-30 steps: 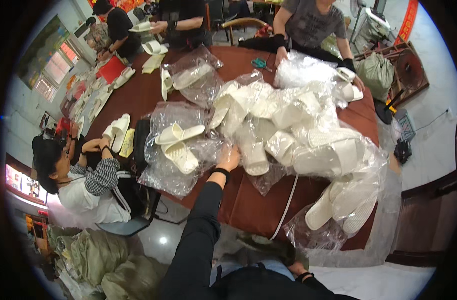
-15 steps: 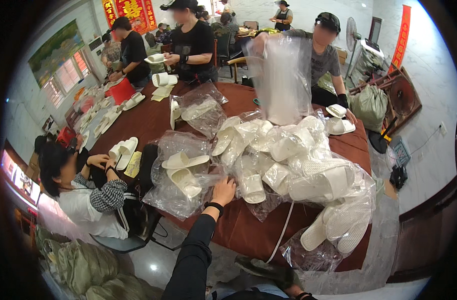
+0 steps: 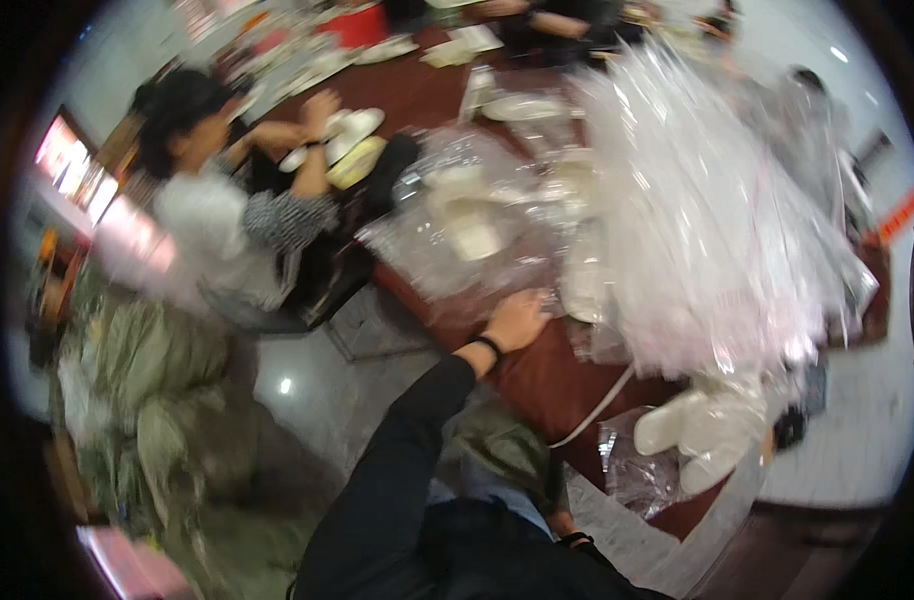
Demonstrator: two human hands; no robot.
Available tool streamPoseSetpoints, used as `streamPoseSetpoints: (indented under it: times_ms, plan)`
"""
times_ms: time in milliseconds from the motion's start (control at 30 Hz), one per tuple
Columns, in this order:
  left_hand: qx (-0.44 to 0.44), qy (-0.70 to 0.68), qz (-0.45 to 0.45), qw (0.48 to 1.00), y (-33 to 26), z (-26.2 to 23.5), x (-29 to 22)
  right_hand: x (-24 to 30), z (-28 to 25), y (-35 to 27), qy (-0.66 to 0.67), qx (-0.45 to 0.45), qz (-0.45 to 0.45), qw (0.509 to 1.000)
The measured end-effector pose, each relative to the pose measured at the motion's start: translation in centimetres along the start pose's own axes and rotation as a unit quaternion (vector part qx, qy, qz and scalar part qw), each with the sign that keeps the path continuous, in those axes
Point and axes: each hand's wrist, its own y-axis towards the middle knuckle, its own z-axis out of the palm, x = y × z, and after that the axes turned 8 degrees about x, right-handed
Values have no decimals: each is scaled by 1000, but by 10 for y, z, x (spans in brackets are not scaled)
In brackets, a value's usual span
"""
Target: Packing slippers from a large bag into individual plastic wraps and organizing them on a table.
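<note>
A dark red table is sitting on pale shiny floor tiles, with a seated person working at its far-left side. The left hand is resting at the table's near edge, fingers curled against a clear plastic bag holding white slippers; blur is hiding their direction. The right hand is not showing.

Glossy pale tiled floor, reddish-brown table, green sacks at left.
</note>
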Motion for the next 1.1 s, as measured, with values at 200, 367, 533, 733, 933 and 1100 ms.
streamPoseSetpoints:
  times_ms: [200, 367, 533, 733, 933, 1100]
  plan:
    - [9, -207, 53, 977, -28, 19, -62, 10, -29, -38, 65, -175, -19, 982]
    - [126, -688, -225, 678, -88, -16, -26, 99, -86, -85, 68, -185, 31, 980]
    - [-2, -567, -140, 811, -44, -15, -48, 160, -106, -143, 104, -335, -48, 935]
    - [-19, -546, -170, 820, 12, -42, -24, 242, -135, -188, -20, -460, -106, 882]
    - [87, -466, -284, 834, 75, -35, -9, 302, -228, -207, 98, -615, -219, 752]
    - [76, -466, -310, 825, 90, -18, -26, 302, -340, -150, 214, -583, -92, 778]
